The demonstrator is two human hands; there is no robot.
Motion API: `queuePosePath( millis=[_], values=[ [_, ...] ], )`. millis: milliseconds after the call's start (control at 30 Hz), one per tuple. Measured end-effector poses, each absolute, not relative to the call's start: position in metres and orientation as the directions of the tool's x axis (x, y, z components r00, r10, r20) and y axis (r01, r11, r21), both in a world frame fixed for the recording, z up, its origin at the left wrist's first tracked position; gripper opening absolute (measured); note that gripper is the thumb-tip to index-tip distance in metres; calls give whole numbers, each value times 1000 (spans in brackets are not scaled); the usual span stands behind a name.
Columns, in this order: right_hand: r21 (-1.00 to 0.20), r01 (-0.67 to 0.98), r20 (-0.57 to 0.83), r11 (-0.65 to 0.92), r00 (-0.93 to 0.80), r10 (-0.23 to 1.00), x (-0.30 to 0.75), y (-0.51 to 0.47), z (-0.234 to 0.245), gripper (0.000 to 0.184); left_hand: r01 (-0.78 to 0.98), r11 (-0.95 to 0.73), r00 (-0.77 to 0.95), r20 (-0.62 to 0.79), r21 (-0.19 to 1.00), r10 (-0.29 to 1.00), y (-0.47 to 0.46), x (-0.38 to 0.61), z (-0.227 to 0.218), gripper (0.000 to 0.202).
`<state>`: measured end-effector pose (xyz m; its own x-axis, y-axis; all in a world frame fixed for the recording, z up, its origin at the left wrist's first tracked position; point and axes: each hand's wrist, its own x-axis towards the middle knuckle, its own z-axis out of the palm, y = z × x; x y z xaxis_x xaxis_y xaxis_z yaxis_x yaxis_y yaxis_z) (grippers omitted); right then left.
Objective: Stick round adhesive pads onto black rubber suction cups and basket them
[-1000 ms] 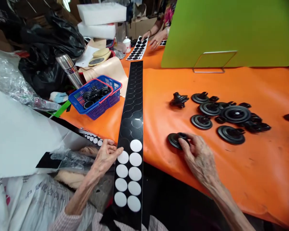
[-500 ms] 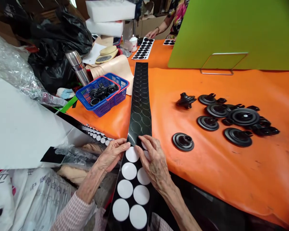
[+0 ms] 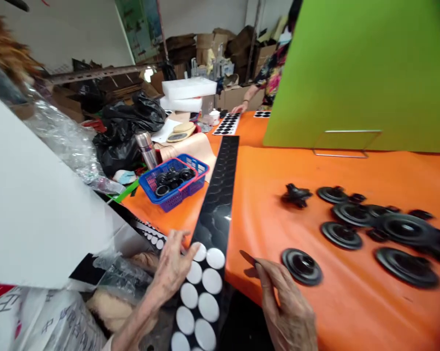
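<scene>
Head view: a thin dark disc (image 3: 248,257) is pinched between the thumb and forefinger of my right hand (image 3: 286,304), held over the front edge of the orange cover (image 3: 266,183). It shows nearly edge-on, its long axis slanting from my fingertips up and to the left. Just beyond that hand lies a round black part (image 3: 301,266), its stubby hub facing up.

To the left the black strip (image 3: 219,195) runs lengthwise away from me, leaning slightly right at its far end, with white circles (image 3: 209,282) in two rows at my end. My left hand (image 3: 176,265) has its thumb over the top left circle and its fingers loosely parted — whether it pinches the strip I cannot tell.

Half a second ago both my hands were at the strip; now the right is off to its right with the disc. A second ago the left row stopped one circle short — now the two rows end about level.

Farther out are a blue basket (image 3: 183,194) of black parts and a co-worker's hand (image 3: 239,108) on a dotted sheet (image 3: 227,125).
</scene>
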<state>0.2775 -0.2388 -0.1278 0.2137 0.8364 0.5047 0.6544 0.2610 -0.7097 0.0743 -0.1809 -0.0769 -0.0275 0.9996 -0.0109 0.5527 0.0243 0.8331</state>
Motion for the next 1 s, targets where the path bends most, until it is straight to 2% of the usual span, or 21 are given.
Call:
queuePosePath(
  millis=[33,100,167,267,367,467,533,600,633,667,733,833,1000],
  values=[
    [-726,640,490,253,223,843,282,-247,-123,18,584,-14,-5,21,812,1000,-178,80,-69,31],
    [-771,595,441,228,241,864,289,-265,-116,16,577,-93,202,-32,811,979,-169,101,-56,26],
    [-822,550,364,148,308,879,296,-280,-115,19,547,-215,458,-75,809,886,-158,134,-51,22],
    [-867,499,253,-15,464,849,312,-301,-121,25,465,-457,712,-13,758,702,-148,192,-62,26],
    [-923,371,133,-103,558,819,332,-316,-123,24,421,-598,810,15,682,587,-143,238,-82,35],
    [-976,147,-48,-160,574,818,347,-323,-116,25,446,-601,807,-7,663,591,-137,257,-93,16],
    [-985,66,-93,-158,568,818,354,-325,-109,25,412,-456,783,-52,789,619,-136,254,-93,11],
    [-989,80,-52,-124,596,801,358,-324,-103,27,285,-70,764,-182,956,620,-138,243,-88,21],
    [-989,98,-31,-113,608,793,359,-322,-101,27,194,169,759,-257,966,597,-141,236,-85,26],
    [-988,108,-18,-107,616,788,359,-320,-99,26,111,375,753,-324,920,573,-145,229,-81,30],
    [-991,93,-24,-100,603,797,357,-314,-96,23,12,604,724,-423,797,544,-154,216,-75,37],
    [-998,40,-26,-57,546,838,349,-304,-91,21,-66,677,685,-460,733,565,-169,203,-72,35],
    [-999,14,35,33,534,845,334,-293,-82,22,-69,582,685,-385,811,618,-184,190,-76,32]
  ],
)
